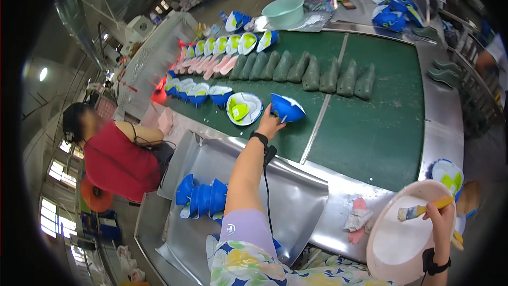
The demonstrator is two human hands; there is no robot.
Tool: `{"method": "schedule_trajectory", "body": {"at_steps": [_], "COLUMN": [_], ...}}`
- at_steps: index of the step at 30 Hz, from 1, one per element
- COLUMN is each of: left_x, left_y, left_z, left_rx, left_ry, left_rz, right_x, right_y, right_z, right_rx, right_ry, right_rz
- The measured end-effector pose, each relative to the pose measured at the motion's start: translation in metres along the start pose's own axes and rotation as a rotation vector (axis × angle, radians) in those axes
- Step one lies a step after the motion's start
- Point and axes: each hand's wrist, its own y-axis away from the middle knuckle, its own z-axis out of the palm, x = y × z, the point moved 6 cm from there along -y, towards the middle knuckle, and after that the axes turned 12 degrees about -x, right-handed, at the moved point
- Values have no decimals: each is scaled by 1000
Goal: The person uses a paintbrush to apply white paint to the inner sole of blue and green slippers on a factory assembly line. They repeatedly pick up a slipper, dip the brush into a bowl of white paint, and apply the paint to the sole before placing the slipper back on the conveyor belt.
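My left hand (270,125) reaches far forward and grips a blue shoe upper (286,108) with a white rim, over the green belt (378,137). Beside it, to the left, lies a white-lined shoe upper (245,109) with a lime-green patch. My right hand (441,219) is closed around the yellow handle of a paintbrush (429,207). Its pale bristles point left, above a pale pink basin (382,221) containing white liquid (398,242).
Dark green shoe lasts (312,74) and pink insoles (211,65) line the belt. Stacked blue uppers (201,197) rest in the metal tray (296,196). Crumpled cloths (358,220) lie beside the basin. Across the belt, a co-worker brushes an upper near a mint-green basin (284,11); another person (124,153) sits left.
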Motion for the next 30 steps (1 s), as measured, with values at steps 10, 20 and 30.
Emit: {"method": "schedule_trajectory", "body": {"at_steps": [10, 20, 30], "left_x": [4, 50, 37], "left_y": [-5, -28, -40], "left_z": [-181, -41, -101], "left_rx": [599, 317, 352], "left_ry": [118, 164, -371], "left_rz": [-159, -217, -315], "right_x": [7, 10, 11], "right_y": [-21, -6, 1], "right_z": [-1, -26, -42], "right_rx": [97, 180, 156], "right_ry": [106, 209, 205], "right_rz": [58, 81, 80]}}
